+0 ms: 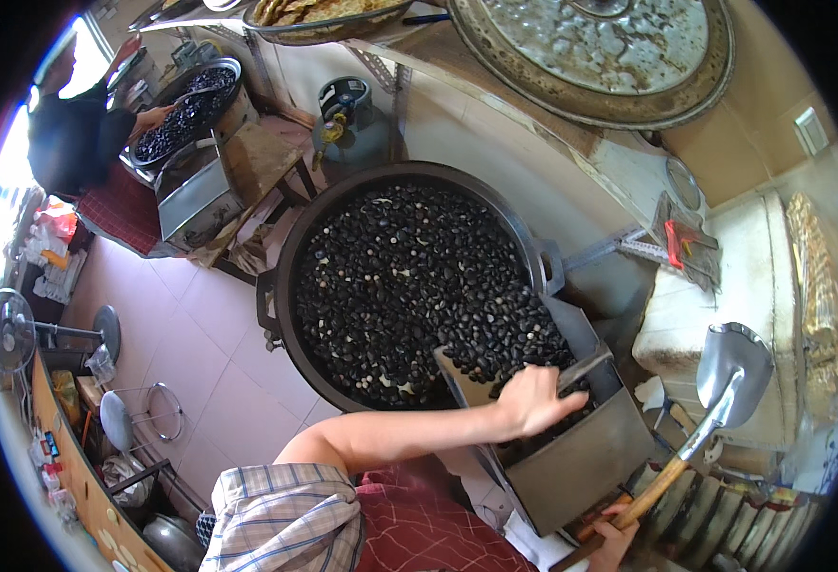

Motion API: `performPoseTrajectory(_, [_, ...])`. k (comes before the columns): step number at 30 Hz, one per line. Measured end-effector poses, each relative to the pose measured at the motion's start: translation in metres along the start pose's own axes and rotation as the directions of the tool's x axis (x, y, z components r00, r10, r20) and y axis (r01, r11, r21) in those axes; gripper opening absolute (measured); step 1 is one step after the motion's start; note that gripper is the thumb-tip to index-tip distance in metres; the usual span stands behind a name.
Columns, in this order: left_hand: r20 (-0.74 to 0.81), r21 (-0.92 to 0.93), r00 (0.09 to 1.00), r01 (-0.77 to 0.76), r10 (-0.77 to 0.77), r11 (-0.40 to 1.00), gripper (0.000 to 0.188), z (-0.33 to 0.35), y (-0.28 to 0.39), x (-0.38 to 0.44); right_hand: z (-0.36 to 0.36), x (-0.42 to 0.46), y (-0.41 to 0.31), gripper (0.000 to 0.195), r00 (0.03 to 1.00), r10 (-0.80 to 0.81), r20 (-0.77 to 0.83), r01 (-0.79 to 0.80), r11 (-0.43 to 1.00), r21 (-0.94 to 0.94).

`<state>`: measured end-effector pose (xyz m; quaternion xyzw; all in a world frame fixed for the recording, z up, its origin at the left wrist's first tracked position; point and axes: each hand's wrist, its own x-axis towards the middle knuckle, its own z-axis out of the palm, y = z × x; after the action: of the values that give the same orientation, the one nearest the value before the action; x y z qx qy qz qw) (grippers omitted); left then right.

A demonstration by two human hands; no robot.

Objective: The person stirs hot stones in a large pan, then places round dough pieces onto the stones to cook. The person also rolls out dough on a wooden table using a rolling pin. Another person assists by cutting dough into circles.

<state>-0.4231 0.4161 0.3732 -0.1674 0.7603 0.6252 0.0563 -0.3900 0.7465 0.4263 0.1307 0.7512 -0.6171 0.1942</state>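
A large round dark metal pan (290, 343) holds many glossy black stones (419, 286), with a few pale bits among them. At its lower right, a box-shaped sheet-metal scoop (576, 457) reaches over the rim, with black stones in its mouth. My left hand (533, 400) is closed around the crossbar of this scoop, thumb sticking out. Near the scoop's rear, my right hand (613, 538) grips the wooden handle of a shovel (733, 379), whose shiny metal blade points up and away. The right fingers are partly hidden by the handle.
Upper left, a co-worker (76, 136) stirs another pan of dark pieces (194, 114). A gas cylinder (351, 129) stands behind my pan. Above is a shelf with a large metal lid (597, 57). A white foam box (726, 307) is at right; a stool (117, 420) and fan (11, 330) stand left.
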Motion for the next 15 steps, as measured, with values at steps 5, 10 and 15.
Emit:
performPoseTrajectory(5, [0.078, -0.245, 0.992, 0.115, -0.099, 0.963, 0.055, 0.032, -0.011, -0.065, -0.090, -0.020, -0.002, 0.028, 0.991, -0.080, 0.103, 0.107, 0.951, -0.289])
performPoseTrajectory(10, [-0.076, -0.209, 0.993, 0.072, -0.090, 0.975, 0.048, 0.020, -0.026, -0.103, -0.062, -0.023, 0.008, 0.044, 0.990, -0.126, -0.067, 0.100, 0.945, -0.311])
performPoseTrajectory(15, [-0.177, -0.099, 0.982, 0.043, -0.060, 0.994, 0.054, -0.026, -0.023, -0.074, 0.000, -0.019, -0.009, 0.040, 0.996, -0.069, -0.060, 0.050, 0.959, -0.278])
